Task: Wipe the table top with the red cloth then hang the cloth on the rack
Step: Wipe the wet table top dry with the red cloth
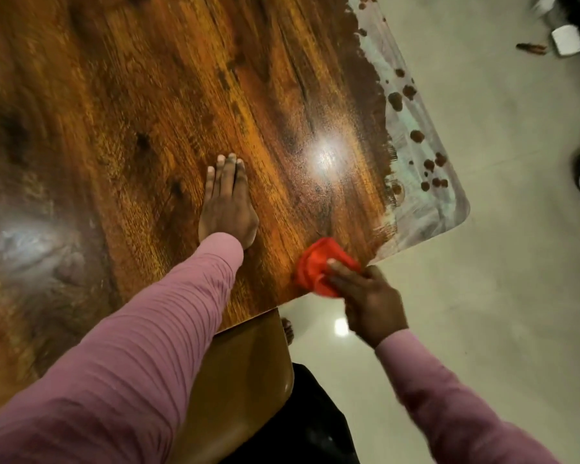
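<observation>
One red cloth point(315, 266), bunched into a wad with no clear long axis or pointing end, lies at the table's point(148, 95) near edge by its corner. Right hand point(369, 303): grip curled over the cloth, pressing it down. Left hand point(226, 209): spread flat on the wood. Wiping judged underway, hanging outstanding, no rack in view.

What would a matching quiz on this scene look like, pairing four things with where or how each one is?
Things:
1. left hand
2. right hand
3. red cloth
4. chair seat

Places or states:
A. bunched at the edge of the table top
B. partly under that edge
C. lying flat, fingers straight
D. holding fabric

Pairs: 1-C, 2-D, 3-A, 4-B
</observation>
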`<move>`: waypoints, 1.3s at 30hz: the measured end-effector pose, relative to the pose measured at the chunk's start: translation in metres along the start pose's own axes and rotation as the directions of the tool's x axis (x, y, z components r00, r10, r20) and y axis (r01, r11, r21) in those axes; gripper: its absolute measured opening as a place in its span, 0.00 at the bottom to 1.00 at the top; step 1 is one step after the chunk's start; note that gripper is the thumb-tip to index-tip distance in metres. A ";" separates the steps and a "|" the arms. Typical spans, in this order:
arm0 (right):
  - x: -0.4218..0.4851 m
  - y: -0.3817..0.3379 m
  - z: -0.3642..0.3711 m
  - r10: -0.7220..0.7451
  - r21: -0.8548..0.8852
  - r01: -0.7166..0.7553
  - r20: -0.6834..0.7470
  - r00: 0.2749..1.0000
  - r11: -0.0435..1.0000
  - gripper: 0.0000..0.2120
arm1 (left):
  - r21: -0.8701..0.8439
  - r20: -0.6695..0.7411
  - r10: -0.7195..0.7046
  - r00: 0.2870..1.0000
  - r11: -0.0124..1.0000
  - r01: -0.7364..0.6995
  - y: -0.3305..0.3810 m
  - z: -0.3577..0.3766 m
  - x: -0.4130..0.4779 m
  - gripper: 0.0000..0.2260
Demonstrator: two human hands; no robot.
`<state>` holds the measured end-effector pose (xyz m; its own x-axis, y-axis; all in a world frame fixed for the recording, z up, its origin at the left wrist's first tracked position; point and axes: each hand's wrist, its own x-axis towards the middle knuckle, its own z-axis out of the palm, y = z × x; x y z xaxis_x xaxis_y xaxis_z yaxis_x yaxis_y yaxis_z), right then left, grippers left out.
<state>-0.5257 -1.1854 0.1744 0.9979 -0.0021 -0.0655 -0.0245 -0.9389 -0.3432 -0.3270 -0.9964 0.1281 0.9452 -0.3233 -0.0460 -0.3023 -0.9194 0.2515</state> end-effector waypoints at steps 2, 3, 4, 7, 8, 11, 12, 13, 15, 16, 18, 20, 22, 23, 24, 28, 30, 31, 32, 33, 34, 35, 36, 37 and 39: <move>0.007 0.038 -0.018 0.302 0.002 -0.303 -0.083 0.950 0.953 0.24 | 0.009 0.003 0.002 1.000 1.000 -0.002 0.002 0.000 0.000 0.28; 0.012 0.045 -0.023 0.414 0.015 -0.415 -0.106 0.904 0.910 0.24 | 0.009 0.006 0.007 1.000 1.000 -0.007 0.003 -0.001 0.000 0.29; 0.016 0.044 -0.022 0.499 0.042 -0.498 -0.132 0.856 0.866 0.24 | 0.009 0.007 0.011 1.000 1.000 -0.011 0.003 -0.001 0.001 0.29; 0.023 -0.010 -0.004 0.529 0.113 -0.517 -0.137 0.838 0.848 0.26 | 0.005 0.020 0.017 1.000 1.000 -0.017 0.004 -0.001 0.001 0.30; 0.019 -0.033 0.006 0.447 0.104 -0.437 -0.104 0.889 0.894 0.27 | 0.001 0.031 0.019 0.999 1.000 -0.019 0.004 -0.002 0.001 0.30; 0.004 -0.064 0.022 0.079 -0.006 -0.079 0.043 0.996 0.997 0.33 | -0.002 0.040 0.024 0.999 1.000 -0.024 0.005 -0.005 0.002 0.29; 0.005 -0.053 0.016 0.009 -0.023 -0.008 0.054 0.999 1.000 0.32 | 0.002 0.040 0.030 0.999 1.000 -0.030 0.006 -0.005 0.002 0.28; 0.008 -0.034 0.009 -0.005 -0.045 0.007 0.039 0.999 0.999 0.29 | 0.010 0.043 0.029 0.999 1.000 -0.030 0.005 -0.005 0.002 0.27; 0.013 0.015 -0.009 0.165 -0.063 -0.167 -0.041 0.985 0.984 0.26 | 0.018 0.043 0.022 0.999 1.000 -0.023 0.004 -0.003 0.000 0.26; 0.020 0.045 -0.019 0.327 -0.050 -0.333 -0.109 0.939 0.941 0.26 | 0.012 0.037 0.027 0.999 1.000 -0.027 0.004 -0.003 -0.001 0.25; 0.036 0.103 -0.044 0.634 -0.036 -0.644 -0.142 0.760 0.764 0.26 | 0.006 0.024 0.051 0.998 0.999 -0.051 0.006 -0.003 -0.001 0.25; 0.056 0.136 -0.056 0.779 0.021 -0.782 -0.114 0.617 0.622 0.27 | 0.003 0.011 0.033 0.999 0.999 -0.033 0.008 -0.005 0.000 0.25; 0.067 0.124 -0.052 0.842 0.156 -0.827 -0.095 0.531 0.540 0.27 | -0.019 0.003 -0.011 1.000 1.000 0.011 0.022 -0.005 -0.001 0.26; 0.068 0.103 -0.043 0.821 0.162 -0.804 -0.106 0.561 0.571 0.27 | -0.040 -0.005 -0.031 1.000 0.999 0.031 0.031 -0.005 -0.002 0.26; 0.065 0.078 -0.031 0.742 0.130 -0.731 -0.134 0.657 0.670 0.27 | -0.061 -0.007 -0.036 0.999 0.998 0.035 0.046 -0.004 -0.002 0.27; 0.038 0.030 -0.010 0.214 0.074 -0.208 -0.083 0.973 0.975 0.24 | -0.134 -0.021 -0.022 1.000 0.991 0.019 0.125 0.009 0.009 0.27; 0.033 0.068 -0.025 0.089 0.000 -0.090 -0.102 0.991 0.996 0.24 | -0.159 -0.027 -0.073 0.997 0.985 0.068 0.154 0.015 0.019 0.26; 0.032 0.093 -0.036 0.157 0.014 -0.156 -0.123 0.980 0.988 0.25 | -0.159 -0.026 -0.095 0.995 0.983 0.090 0.164 0.019 0.023 0.25; 0.035 0.122 -0.046 0.276 0.031 -0.275 -0.167 0.947 0.961 0.25 | -0.149 -0.021 -0.105 0.994 0.984 0.101 0.173 0.023 0.025 0.25; 0.041 0.152 -0.057 0.399 0.050 -0.398 -0.194 0.896 0.916 0.26 | -0.126 -0.013 -0.106 0.994 0.987 0.104 0.179 0.028 0.026 0.25; 0.049 0.178 -0.065 0.507 0.078 -0.501 -0.180 0.843 0.862 0.26 | -0.101 -0.003 -0.108 0.994 0.989 0.107 0.182 0.032 0.028 0.25; 0.059 0.198 -0.071 0.599 0.116 -0.588 -0.154 0.785 0.800 0.26 | -0.083 0.002 -0.120 0.993 0.989 0.120 0.184 0.035 0.029 0.26; 0.070 0.209 -0.073 0.669 0.154 -0.652 -0.146 0.728 0.743 0.26 | -0.074 0.002 -0.142 0.990 0.987 0.142 0.184 0.038 0.030 0.28; 0.078 0.209 -0.072 0.712 0.185 -0.688 -0.150 0.686 0.702 0.25 | -0.070 0.000 -0.164 0.987 0.984 0.163 0.184 0.039 0.031 0.29; 0.081 0.184 -0.066 0.665 0.208 -0.633 -0.169 0.728 0.746 0.25 | -0.049 -0.007 -0.180 0.984 0.983 0.180 0.185 0.039 0.031 0.29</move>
<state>-0.4458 -1.3809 0.1684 0.7202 -0.6838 -0.1171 -0.6623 -0.6273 -0.4097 -0.3586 -1.1850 0.1352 0.9850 -0.1507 -0.0840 -0.1211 -0.9506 0.2859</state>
